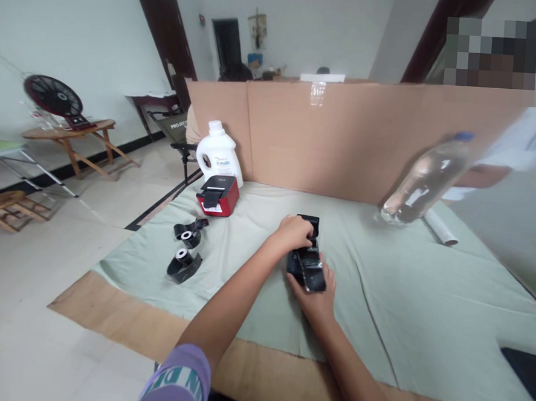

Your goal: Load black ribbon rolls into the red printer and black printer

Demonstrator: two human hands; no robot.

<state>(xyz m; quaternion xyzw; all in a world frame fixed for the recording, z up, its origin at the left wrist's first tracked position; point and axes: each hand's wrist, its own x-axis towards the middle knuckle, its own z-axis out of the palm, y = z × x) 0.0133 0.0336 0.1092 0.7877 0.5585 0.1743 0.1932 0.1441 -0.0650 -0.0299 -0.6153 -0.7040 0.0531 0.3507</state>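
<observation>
Left hand point(295, 232) atop boxy black device point(308, 263)

Black device point(307, 260); pale green cloth point(403, 281) over brown cardboard surface point(119, 321). Red-and-black printer point(218, 195); white jug point(219, 152); two black rolls point(185, 250), white cores. Clear bottle point(426, 180), blue cap. Purple sleeve point(179, 382), pale green lettering.

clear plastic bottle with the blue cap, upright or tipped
Tipped: the clear plastic bottle leans steeply, blue cap high to the right, base down by the green cloth.

Table point(119, 321) under pale green cloth point(402, 305)
</observation>
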